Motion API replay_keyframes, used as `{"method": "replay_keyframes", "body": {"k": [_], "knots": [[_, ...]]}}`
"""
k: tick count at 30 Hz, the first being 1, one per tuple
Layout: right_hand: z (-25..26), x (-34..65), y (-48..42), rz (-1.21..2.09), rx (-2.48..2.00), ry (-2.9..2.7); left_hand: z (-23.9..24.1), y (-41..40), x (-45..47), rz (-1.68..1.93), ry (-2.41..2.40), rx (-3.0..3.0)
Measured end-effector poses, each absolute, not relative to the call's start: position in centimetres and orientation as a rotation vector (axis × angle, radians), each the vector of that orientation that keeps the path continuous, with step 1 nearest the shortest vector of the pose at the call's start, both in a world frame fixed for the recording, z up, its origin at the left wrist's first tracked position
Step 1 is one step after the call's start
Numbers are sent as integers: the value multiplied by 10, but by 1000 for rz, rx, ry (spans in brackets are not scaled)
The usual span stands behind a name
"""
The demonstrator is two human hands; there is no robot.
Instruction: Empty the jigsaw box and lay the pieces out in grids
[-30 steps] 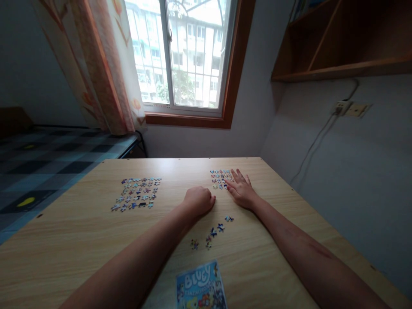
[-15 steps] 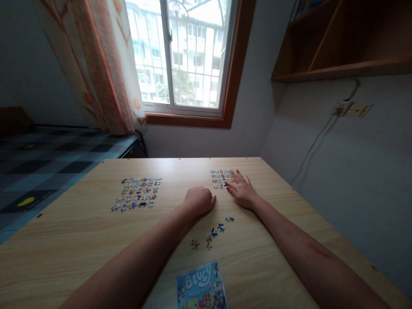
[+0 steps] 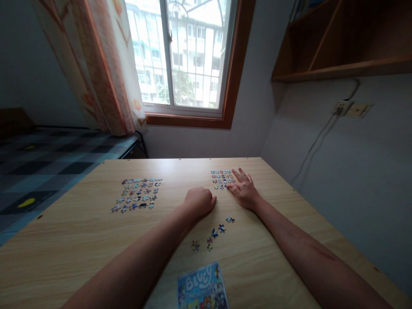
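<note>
My left hand (image 3: 199, 201) is closed in a loose fist resting on the table, its fingers curled under, so anything inside is hidden. My right hand (image 3: 243, 191) is open, fingers apart, at the right edge of a small grid of jigsaw pieces (image 3: 221, 176). Its thumb side touches or nearly touches a piece in the front row. Toward me, between my forearms, lie several loose jigsaw pieces (image 3: 214, 233) in a slanting line. A larger block of jigsaw pieces (image 3: 139, 193), set out in rows slightly apart, lies to the left of my left hand.
A blue picture box or card marked "Bluey" (image 3: 202, 285) lies at the near edge of view on the wooden table (image 3: 80, 223). A bed (image 3: 64, 146) stands at the left. Above the right wall's socket (image 3: 343, 107) hangs a wooden shelf (image 3: 341, 68).
My right hand has shifted slightly right, its fingers drawing back from the small grid and uncovering more of its right side. My left hand stays in place.
</note>
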State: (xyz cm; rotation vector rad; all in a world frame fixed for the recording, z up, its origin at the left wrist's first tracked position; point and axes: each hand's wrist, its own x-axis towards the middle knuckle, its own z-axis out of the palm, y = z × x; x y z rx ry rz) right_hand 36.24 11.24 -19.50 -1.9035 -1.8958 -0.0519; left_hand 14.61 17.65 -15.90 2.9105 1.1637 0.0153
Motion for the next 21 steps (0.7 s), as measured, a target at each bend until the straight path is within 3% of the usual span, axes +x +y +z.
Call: {"method": "replay_keyframes", "body": {"k": [9,17,19,21], "knots": [[-195,364,113,-47,-1914,-1853,-157,176,147,-22,1167,2884],[-175,361,103,-273,-1813,-1892,-156,182,145,-49,1110,2887],[-159,356,98,-181,-1832,-2008,-153,186,142,-87,1042,2879],[-142,350,94,116,-1803,-2200,-147,190,138,-141,949,2850]]}}
